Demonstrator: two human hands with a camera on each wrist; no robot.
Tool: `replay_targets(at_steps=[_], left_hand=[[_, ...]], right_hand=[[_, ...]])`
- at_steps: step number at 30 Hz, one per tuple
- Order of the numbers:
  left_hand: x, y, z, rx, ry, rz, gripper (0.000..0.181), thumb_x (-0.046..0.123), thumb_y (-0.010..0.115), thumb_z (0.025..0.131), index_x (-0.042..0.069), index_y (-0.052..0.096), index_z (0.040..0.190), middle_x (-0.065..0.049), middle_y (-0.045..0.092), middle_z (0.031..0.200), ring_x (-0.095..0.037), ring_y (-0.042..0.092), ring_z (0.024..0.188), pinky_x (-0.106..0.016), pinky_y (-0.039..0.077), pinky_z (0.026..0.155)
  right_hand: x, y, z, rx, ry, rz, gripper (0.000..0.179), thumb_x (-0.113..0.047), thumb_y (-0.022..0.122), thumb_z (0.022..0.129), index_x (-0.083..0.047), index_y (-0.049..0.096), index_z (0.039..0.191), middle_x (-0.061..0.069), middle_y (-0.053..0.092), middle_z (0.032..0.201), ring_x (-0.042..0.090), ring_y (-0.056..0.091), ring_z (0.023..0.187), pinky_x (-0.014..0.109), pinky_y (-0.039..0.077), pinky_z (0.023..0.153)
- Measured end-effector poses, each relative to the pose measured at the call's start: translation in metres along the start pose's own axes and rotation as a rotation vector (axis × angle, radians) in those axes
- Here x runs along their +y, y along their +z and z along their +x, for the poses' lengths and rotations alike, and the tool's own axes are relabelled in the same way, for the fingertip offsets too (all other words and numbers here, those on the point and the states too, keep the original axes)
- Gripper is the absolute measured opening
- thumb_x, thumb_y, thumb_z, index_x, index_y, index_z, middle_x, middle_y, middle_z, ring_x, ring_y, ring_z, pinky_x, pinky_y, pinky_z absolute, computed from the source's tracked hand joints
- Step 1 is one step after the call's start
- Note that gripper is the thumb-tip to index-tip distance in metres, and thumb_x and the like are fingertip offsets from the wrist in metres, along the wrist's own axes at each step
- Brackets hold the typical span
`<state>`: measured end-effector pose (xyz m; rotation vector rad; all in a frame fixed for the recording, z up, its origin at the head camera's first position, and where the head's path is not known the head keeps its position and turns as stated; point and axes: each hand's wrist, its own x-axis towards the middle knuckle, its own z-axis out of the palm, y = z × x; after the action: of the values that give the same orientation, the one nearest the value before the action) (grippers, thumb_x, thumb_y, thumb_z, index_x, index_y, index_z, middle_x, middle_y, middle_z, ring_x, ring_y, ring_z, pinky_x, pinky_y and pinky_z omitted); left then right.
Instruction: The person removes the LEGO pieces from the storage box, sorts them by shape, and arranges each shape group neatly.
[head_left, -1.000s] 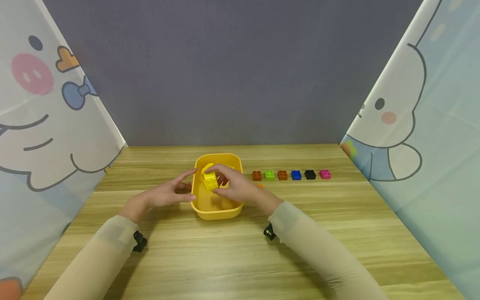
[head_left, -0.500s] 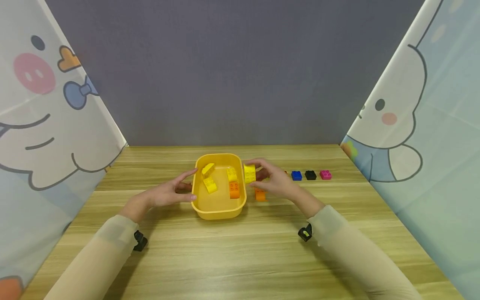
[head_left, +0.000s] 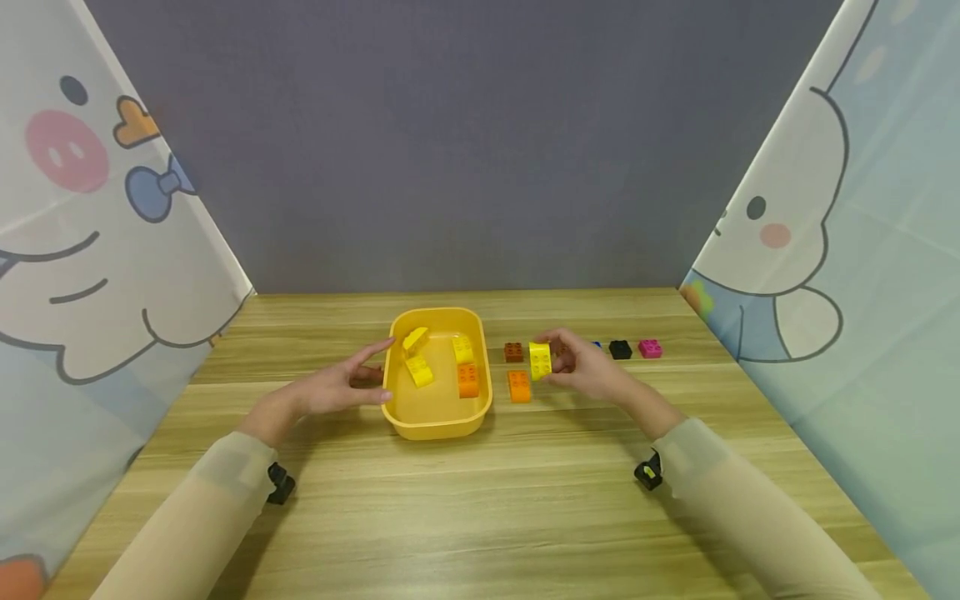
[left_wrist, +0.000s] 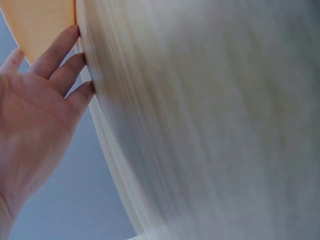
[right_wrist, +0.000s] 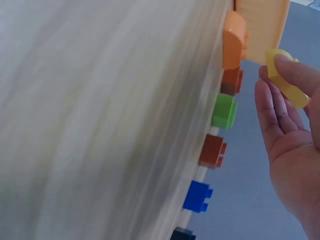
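Note:
My right hand [head_left: 588,368] pinches a yellow toy building brick [head_left: 540,361] between thumb and fingers, above the tabletop. In the right wrist view the yellow brick [right_wrist: 287,80] has a curved outline and is raised over the row of small bricks. To its left on the table lies an orange brick [head_left: 519,387]. My left hand [head_left: 333,387], fingers extended, rests at the left side of a yellow bin [head_left: 435,430]. Inside the bin are an orange brick [head_left: 468,381] and yellow bricks [head_left: 462,348]. Fingertips and the bin wall [left_wrist: 47,20] meet in the left wrist view.
Along the table, small bricks form a row: brown [head_left: 513,352], green [right_wrist: 224,111], another brown [right_wrist: 212,151], blue [right_wrist: 197,196], black [head_left: 620,349] and pink [head_left: 650,348]. My right hand hides part of it in the head view. A grey wall [head_left: 465,150] stands behind.
The right hand has lifted the yellow brick out of the bin and carried it rightward, past the orange brick on the table. The left hand has stayed at the bin.

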<state>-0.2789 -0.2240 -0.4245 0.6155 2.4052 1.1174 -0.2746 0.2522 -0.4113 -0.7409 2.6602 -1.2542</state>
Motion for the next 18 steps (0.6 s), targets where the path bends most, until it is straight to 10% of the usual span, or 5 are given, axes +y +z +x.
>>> replay_targets(at_steps=[18], left_hand=[[0.000,0.000,0.000,-0.002,-0.007,0.002,0.104,0.043,0.077,0.104,0.033,0.006,0.178,-0.031,0.047,0.167,-0.053,0.046,0.155,-0.069,0.044,0.123]], right_hand=[[0.020,-0.003,-0.004,-0.137,0.090,-0.250,0.062,-0.027,0.083,0.101,-0.010,0.057,0.155,0.013,0.070,0.130,0.024,0.073,0.111,0.046,0.064,0.097]])
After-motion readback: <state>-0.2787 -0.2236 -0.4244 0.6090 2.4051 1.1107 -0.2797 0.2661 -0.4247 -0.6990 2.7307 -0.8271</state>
